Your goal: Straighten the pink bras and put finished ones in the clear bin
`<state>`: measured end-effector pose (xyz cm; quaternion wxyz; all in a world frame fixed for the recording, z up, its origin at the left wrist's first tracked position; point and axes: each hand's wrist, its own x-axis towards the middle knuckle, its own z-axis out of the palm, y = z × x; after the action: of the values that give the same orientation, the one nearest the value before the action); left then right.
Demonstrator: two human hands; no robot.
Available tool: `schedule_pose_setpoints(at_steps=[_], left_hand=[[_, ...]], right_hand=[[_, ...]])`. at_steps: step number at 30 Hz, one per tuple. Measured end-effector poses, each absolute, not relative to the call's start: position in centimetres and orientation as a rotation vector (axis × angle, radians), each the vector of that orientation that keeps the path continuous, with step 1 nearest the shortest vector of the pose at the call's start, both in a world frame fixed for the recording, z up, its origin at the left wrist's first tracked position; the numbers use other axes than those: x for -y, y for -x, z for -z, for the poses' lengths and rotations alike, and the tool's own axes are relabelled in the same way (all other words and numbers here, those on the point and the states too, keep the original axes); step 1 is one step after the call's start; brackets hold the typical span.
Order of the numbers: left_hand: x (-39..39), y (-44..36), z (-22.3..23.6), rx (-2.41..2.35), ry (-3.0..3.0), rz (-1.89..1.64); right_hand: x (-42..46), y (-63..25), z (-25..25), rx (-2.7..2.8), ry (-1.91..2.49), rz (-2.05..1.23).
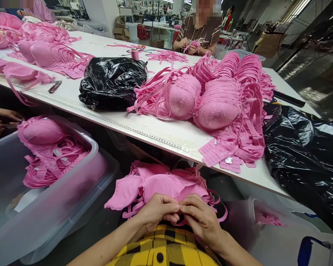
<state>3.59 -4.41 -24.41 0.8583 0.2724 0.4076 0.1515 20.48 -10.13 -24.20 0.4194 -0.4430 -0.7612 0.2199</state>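
Observation:
Pink bras lie in a pile on my lap, cups toward me, with thin straps looping out at both sides. Just in front of the pile, my left hand and my right hand meet fingertip to fingertip. Both are closed in a pinch on a small part of a pink bra, which the fingers mostly hide. Pink strap shows below the right fingers.
A white table carries stacked bras, a black plastic bag, a thread spool and a cutter. Another black bag hangs over its edge. A plastic bin stands left. A co-worker sits opposite.

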Motion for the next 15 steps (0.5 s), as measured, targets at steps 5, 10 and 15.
schedule_pose_setpoints(at_steps=[5, 10, 15], left_hand=[[4.61, -3.69, 24.27, -0.870, -0.558, -0.333], [4.70, -3.86, 24.01, -0.912, -0.634, -0.365], [4.69, -4.03, 23.63, -0.916, -0.625, -0.376]], right_hand=[[10.33, -20.43, 24.00, 1.900, 1.162, -0.578], [10.34, -20.06, 24.04, 1.761, 1.306, -0.685], [10.18, -20.15, 23.83, 1.703, 1.356, -0.803]])
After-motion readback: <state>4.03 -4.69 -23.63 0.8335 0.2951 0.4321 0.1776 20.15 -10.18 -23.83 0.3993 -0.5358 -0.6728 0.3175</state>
